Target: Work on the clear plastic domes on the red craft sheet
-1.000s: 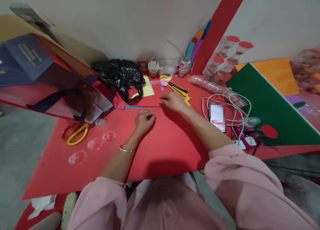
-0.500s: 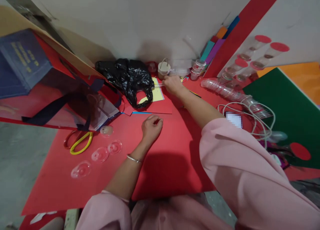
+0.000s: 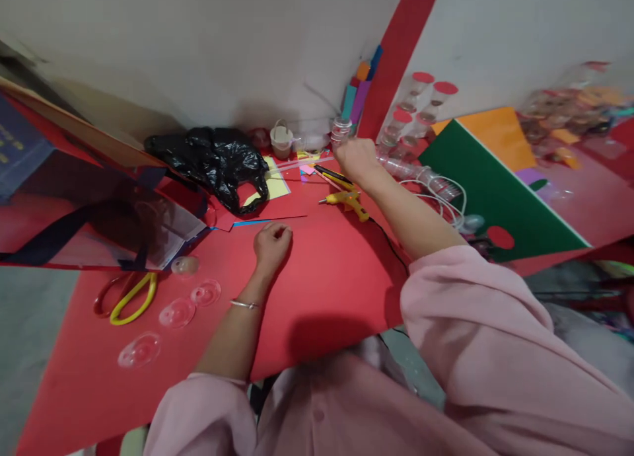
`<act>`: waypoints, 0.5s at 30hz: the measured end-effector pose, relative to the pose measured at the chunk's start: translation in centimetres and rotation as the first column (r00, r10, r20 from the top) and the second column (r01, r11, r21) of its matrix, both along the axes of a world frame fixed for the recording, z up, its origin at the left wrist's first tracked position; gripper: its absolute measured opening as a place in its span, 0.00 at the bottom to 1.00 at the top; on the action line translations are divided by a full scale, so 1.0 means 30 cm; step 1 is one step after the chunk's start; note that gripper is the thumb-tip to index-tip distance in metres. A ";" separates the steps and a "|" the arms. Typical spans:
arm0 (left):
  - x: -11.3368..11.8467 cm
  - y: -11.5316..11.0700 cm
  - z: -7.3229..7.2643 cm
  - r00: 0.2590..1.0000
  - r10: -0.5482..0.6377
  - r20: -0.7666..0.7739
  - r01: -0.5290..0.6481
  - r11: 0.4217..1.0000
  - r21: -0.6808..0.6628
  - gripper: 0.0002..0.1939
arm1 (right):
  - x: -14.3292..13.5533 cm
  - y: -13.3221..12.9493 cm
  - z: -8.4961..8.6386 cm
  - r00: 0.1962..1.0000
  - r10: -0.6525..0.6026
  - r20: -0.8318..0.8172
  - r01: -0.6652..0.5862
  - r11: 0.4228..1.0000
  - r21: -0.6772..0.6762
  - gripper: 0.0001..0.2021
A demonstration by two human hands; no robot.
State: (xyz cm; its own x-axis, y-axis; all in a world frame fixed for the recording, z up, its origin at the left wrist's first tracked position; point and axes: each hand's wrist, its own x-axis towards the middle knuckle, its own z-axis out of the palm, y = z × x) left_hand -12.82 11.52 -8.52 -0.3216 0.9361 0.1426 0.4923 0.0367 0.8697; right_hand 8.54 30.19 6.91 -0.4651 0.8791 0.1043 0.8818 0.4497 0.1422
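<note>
My left hand point(image 3: 272, 248) rests loosely curled on the red table point(image 3: 321, 277), its fingers bent in and nothing seen in them. Farther back, my right hand point(image 3: 355, 160) is closed around one end of a long clear stick point(image 3: 317, 161), which reaches left toward the black plastic bag point(image 3: 222, 165). A yellow glue gun point(image 3: 349, 202) lies just below my right hand, beside a black and yellow cutter point(image 3: 337, 176). Behind that hand stand stacked clear cups point(image 3: 341, 129). A yellow paper point(image 3: 277, 184) lies partly under the bag.
Clear plastic lids point(image 3: 177, 312) and yellow-handled scissors point(image 3: 133, 301) lie at the left, near a large bag point(image 3: 99, 218). At the right are a white cable point(image 3: 463, 201), a green board point(image 3: 505, 198) and red-topped cups point(image 3: 444, 91). A small bucket point(image 3: 282, 141) stands by the wall.
The view has shifted to the right. My right hand has moved right, away from the black bag, with the clear stick, and the glue gun now shows. My left hand stays on the table.
</note>
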 end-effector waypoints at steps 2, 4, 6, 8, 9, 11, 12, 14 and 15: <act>-0.006 0.004 -0.008 1.000 -0.011 -0.015 0.012 1.000 0.016 0.09 | 0.135 -0.087 0.035 0.997 -0.073 -0.038 0.076 0.995 0.062 0.17; -0.011 0.007 -0.016 1.000 -0.012 -0.025 0.013 0.999 0.032 0.09 | 0.276 -0.191 0.058 0.981 -0.172 -0.088 0.182 0.976 0.115 0.18; -0.016 0.009 -0.022 1.000 -0.013 -0.028 0.014 0.999 0.039 0.10 | 0.399 -0.305 0.060 0.952 -0.257 -0.167 0.280 0.950 0.137 0.19; -0.019 0.010 -0.025 1.000 -0.023 -0.019 0.024 0.999 0.046 0.10 | 0.484 -0.420 0.033 0.914 -0.274 -0.300 0.325 0.936 0.133 0.19; -0.019 0.009 -0.026 0.999 -0.032 -0.015 0.032 0.998 0.050 0.11 | 0.508 -0.474 0.010 0.886 -0.248 -0.391 0.313 0.943 0.112 0.19; -0.018 0.007 -0.022 0.999 -0.047 -0.011 0.048 0.997 0.058 0.12 | 0.518 -0.575 -0.052 0.775 -0.178 -0.607 0.229 0.973 0.007 0.19; -0.016 0.004 -0.017 0.999 -0.051 -0.009 0.052 0.997 0.056 0.12 | 0.505 -0.619 -0.085 0.681 -0.167 -0.713 0.163 0.984 -0.075 0.19; -0.010 -0.002 -0.001 0.998 -0.055 -0.004 0.055 0.998 0.035 0.11 | 0.453 -0.696 -0.146 0.452 -0.212 -0.866 0.042 0.975 -0.217 0.20; -0.005 -0.005 0.011 0.998 -0.058 0.002 0.058 0.998 0.018 0.11 | 0.420 -0.728 -0.170 0.355 -0.243 -0.903 -0.008 0.965 -0.263 0.20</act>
